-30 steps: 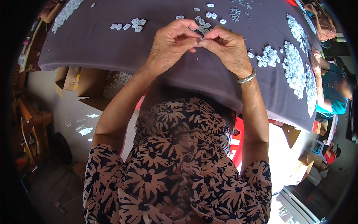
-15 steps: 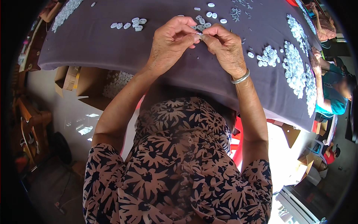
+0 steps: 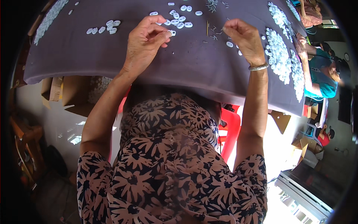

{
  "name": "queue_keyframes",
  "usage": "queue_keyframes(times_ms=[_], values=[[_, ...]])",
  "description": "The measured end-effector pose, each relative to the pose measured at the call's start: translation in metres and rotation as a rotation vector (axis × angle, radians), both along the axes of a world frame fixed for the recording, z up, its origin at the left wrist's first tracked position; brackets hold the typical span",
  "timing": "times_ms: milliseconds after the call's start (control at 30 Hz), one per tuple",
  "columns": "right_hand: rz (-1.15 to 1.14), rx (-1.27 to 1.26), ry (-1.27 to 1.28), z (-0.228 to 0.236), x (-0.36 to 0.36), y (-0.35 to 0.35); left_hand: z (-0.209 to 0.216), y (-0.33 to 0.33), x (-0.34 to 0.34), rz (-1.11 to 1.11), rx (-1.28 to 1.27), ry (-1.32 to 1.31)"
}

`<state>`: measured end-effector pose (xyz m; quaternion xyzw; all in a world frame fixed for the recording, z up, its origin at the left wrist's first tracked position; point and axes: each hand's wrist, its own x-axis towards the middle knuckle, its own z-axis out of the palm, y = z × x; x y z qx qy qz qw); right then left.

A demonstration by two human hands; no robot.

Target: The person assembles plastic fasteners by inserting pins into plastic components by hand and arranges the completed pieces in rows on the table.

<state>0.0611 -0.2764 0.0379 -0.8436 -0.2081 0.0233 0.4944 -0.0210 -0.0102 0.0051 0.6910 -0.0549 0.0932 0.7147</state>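
My left hand (image 3: 143, 46) is closed in a pinch on a small white plastic piece (image 3: 172, 33), which sticks out past the thumb and shows a hole. Beyond these fingers lies a loose group of white oval pieces (image 3: 180, 25) with dark marks. To the right, my right hand (image 3: 246, 41) is raised over the table with thumb and forefinger pressed together. Whatever is between those fingertips is too small to make out. A few white ovals (image 3: 229, 44) lie partly hidden under it, and small grey metal pins (image 3: 213, 37) are scattered just left of it.
A dark purple cloth (image 3: 194, 71) covers the table. Large heaps of white pieces (image 3: 278, 52) lie on the right, another heap (image 3: 50, 20) at far left. A thin yellowish stick (image 3: 207, 28) lies by the pins. A co-worker (image 3: 322, 74) sits at the right edge; an open cardboard box (image 3: 76, 91) stands below the table.
My hands, together at the fingertips before, have come apart. The right one has moved right toward the pins; the left keeps the white piece. The whole view has shifted somewhat.
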Motion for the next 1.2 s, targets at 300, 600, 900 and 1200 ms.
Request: queue_keyframes(times_ms=[300, 600, 900, 1200], values=[[0.161, -0.145, -0.07, -0.015, -0.021, 0.02, -0.008, -0.004, -0.001, -0.001, -0.04, 0.027], [0.182, -0.308, -0.127, -0.004, -0.02, 0.042, -0.008, -0.006, -0.002, -0.003, -0.022, 0.009], [0.26, 0.325, 0.195, -0.018, -0.012, 0.085, -0.009, -0.008, 0.0, 0.005, -0.013, 0.037], [0.271, 0.427, 0.325, -0.033, -0.011, 0.093, -0.008, -0.008, 0.0, 0.01, 0.018, 0.012]])
